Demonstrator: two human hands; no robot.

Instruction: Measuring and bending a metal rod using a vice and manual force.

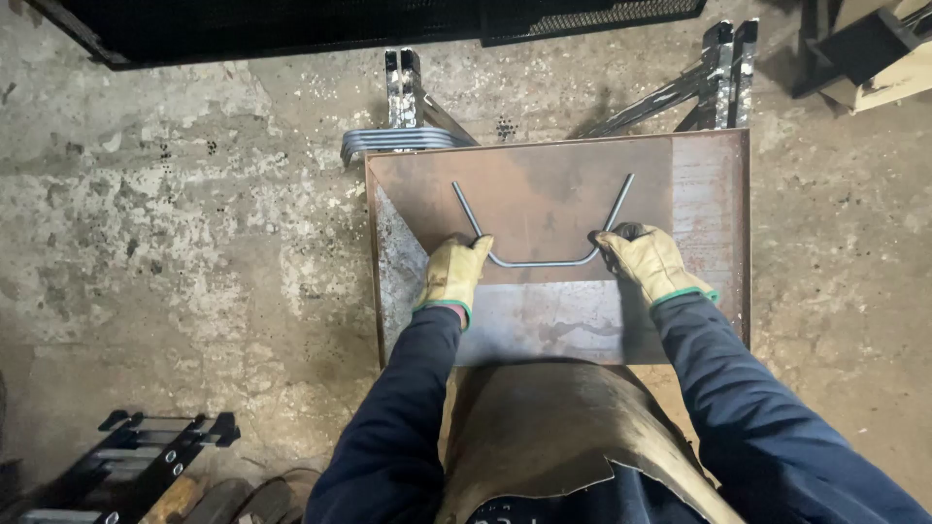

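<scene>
A thin steel rod bent into a wide U shape (544, 262) lies on a rusty steel plate (699, 194) that serves as a work surface. My left hand (452, 274), in a tan leather glove, grips the rod at its left bend. In a matching glove, my right hand (649, 260) grips the rod at the right bend. Both free ends of the rod point away from me. A brown leather apron (544, 427) covers my front below the plate.
A stack of flat curved metal strips (393, 142) lies past the plate's far left corner, by a metal stand (406, 87). More steel legs (714, 78) stand at the back right. A black metal frame (146, 451) lies on the concrete floor (175, 243) at lower left.
</scene>
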